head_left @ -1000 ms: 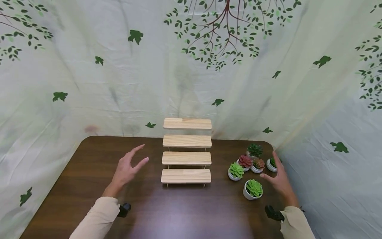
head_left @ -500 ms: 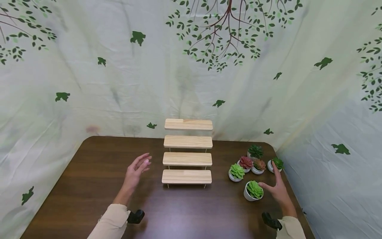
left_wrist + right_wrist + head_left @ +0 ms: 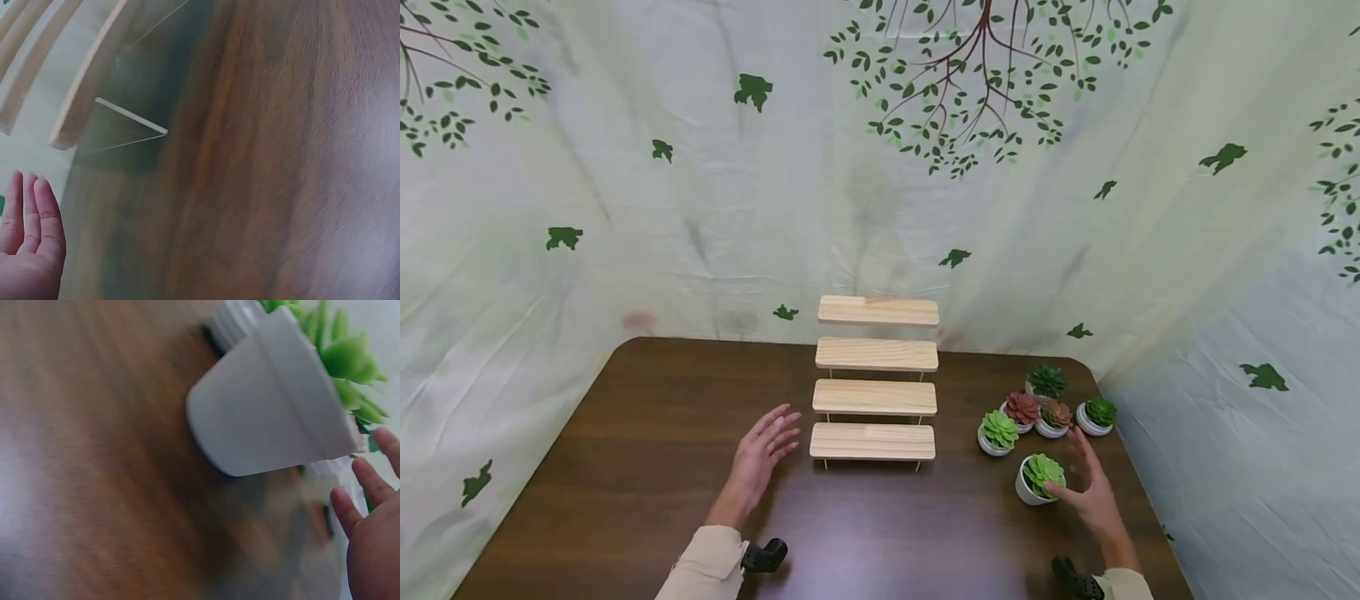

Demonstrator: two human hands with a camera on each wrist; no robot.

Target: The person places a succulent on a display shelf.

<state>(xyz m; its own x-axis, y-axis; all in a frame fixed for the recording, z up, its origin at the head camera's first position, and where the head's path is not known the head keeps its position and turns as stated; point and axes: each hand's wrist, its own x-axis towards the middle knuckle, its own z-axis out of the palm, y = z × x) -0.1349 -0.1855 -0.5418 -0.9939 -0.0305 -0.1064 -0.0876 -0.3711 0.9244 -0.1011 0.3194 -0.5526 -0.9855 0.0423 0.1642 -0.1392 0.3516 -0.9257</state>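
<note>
Nearest my right hand point(image 3: 1092, 490) is a light green succulent in a white pot point(image 3: 1039, 480), at the front of a cluster. That hand hovers at the pot's right side, fingers spread, thumb near the leaves; whether it touches them I cannot tell. The right wrist view shows the pot's plain white wall point(image 3: 250, 412) with the fingers point(image 3: 373, 481) apart from it. My left hand point(image 3: 754, 458) is held over the table with relaxed fingers and nothing in it, left of a four-step wooden shelf point(image 3: 872, 442). In the left wrist view its fingers point(image 3: 47, 215) are extended below the shelf's end point(image 3: 65, 134).
Behind the front pot stand a bright green succulent point(image 3: 997, 432), a dark red one point(image 3: 1022, 410), a brownish one point(image 3: 1056, 415), a dark green one point(image 3: 1047, 382) and another green one point(image 3: 1099, 413) near the right edge. A leaf-printed curtain point(image 3: 715, 208) backs the brown table point(image 3: 647, 433).
My right hand has moved down and slightly left, from beside the rightmost pot to the front succulent. My left hand has shifted right and down towards the shelf, its fingers now closer together.
</note>
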